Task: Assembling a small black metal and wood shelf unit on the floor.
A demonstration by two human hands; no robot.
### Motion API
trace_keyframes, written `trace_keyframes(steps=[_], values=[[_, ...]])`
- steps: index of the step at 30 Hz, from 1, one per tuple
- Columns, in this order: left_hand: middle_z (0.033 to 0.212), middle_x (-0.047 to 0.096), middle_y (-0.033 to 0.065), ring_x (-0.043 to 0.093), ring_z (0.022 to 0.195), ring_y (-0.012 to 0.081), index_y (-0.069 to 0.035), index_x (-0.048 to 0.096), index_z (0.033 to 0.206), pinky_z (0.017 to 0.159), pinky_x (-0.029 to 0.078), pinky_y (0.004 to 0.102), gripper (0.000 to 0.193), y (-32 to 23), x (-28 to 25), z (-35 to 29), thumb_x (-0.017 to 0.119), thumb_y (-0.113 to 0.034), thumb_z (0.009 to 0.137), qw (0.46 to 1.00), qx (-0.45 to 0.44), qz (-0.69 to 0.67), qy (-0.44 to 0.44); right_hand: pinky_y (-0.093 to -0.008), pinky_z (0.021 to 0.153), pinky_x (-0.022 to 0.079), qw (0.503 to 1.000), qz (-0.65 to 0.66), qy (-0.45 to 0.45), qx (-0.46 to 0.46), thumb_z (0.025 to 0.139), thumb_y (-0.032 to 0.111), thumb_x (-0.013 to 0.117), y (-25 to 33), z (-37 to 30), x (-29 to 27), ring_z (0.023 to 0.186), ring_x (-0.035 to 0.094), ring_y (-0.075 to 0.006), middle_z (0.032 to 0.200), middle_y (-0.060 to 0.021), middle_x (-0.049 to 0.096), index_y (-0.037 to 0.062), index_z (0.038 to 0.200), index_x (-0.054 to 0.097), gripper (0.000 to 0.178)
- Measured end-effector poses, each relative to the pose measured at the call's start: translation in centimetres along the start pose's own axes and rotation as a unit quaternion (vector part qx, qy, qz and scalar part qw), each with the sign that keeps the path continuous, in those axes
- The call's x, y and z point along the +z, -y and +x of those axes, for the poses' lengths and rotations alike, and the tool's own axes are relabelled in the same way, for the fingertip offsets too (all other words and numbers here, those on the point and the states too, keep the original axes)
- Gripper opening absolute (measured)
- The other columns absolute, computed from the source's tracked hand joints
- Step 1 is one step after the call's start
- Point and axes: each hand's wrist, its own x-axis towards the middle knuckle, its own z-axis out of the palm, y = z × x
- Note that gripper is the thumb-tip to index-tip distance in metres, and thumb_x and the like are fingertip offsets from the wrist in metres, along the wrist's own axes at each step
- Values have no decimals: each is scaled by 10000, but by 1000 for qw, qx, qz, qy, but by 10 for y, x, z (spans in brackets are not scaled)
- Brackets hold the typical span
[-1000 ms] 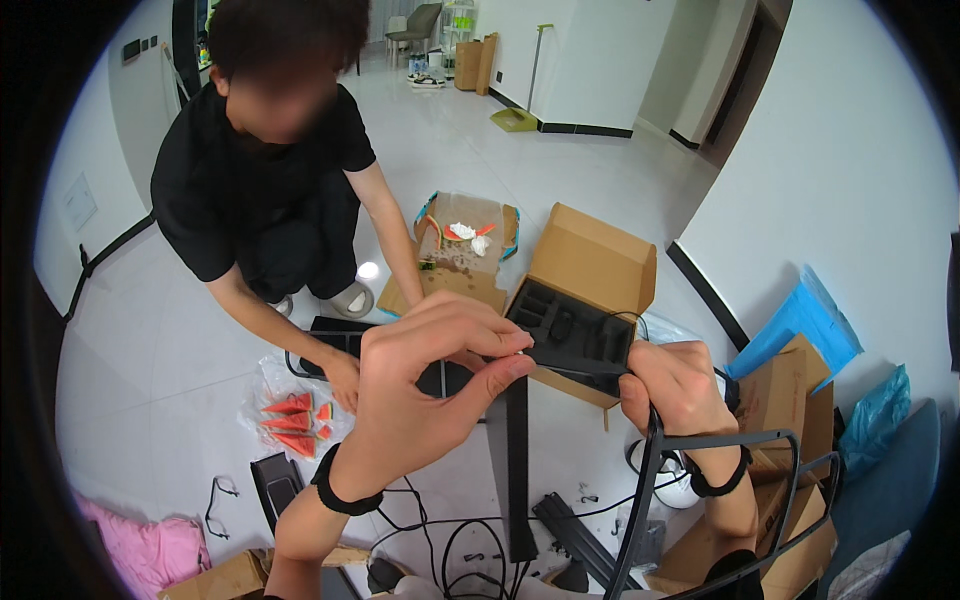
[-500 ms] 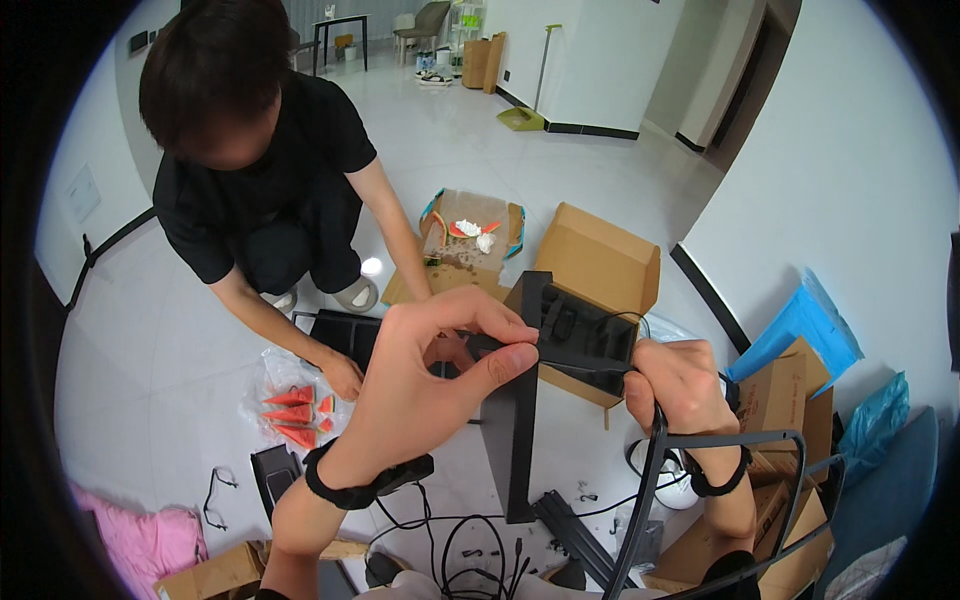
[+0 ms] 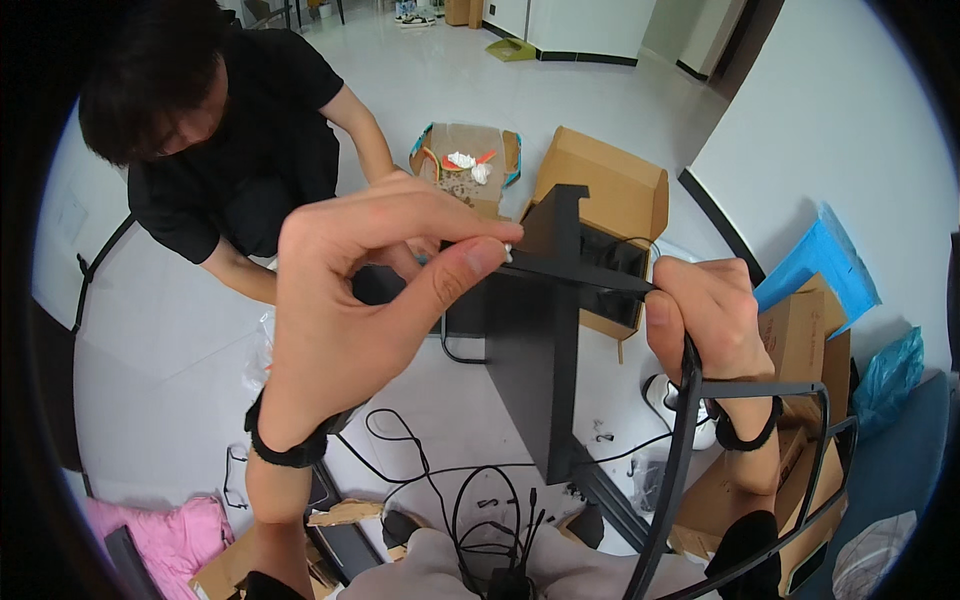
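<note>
My left hand [image 3: 365, 290] pinches a small silvery piece [image 3: 508, 253], which looks like a screw, between thumb and forefinger. It meets the end of a flat bar on a black metal frame [image 3: 590, 274]. Wrapped round the frame's bar and corner is my right hand [image 3: 705, 315]; from there the tubing bends down and loops out to the right. Behind the bar a tall black panel [image 3: 540, 370] with folded edges stands upright; what supports it is partly hidden.
A person in black [image 3: 240, 140] crouches at the left. Beyond the panel lie an open cardboard box [image 3: 605, 180] and a flattened carton with melon rinds [image 3: 450, 140]. Black cables [image 3: 420, 465] and small hardware lie on the floor. Boxes [image 3: 795, 330] line the right wall.
Both hands and the frame appear closer, with my left hand shifted left and the silvery piece now showing at its fingertips. The view has tilted downward. The other person has leaned left.
</note>
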Motion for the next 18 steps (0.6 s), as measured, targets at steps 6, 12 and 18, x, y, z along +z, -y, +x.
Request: trace_keyframes(steps=[6, 12, 18], values=[[942, 708, 112, 635, 780, 89, 49, 719, 954, 604, 482, 173, 124, 3, 10, 4, 670, 78, 844, 1000, 18, -6, -10, -368, 396, 383, 1000, -10, 8, 18, 824, 1, 636, -3, -7, 5, 411, 454, -277, 559, -91, 409, 43, 695, 455, 226], [914, 701, 109, 620, 801, 140, 43, 712, 923, 653, 475, 238, 155, 8, 9, 2, 719, 100, 780, 994, 89, 53, -34, -369, 400, 380, 1000, -11, 11, 27, 826, -7, 627, -1, -10, 6, 411, 451, -281, 551, -95, 407, 41, 688, 455, 226], [881, 680, 129, 619, 842, 227, 50, 701, 896, 710, 484, 294, 209, 8, 12, 17, 750, 94, 698, 953, 242, 182, -25, -359, 403, 349, 999, 10, -12, 46, 847, 0, 618, -5, -14, 8, 414, 395, -287, 560, -106, 381, 25, 691, 458, 224]])
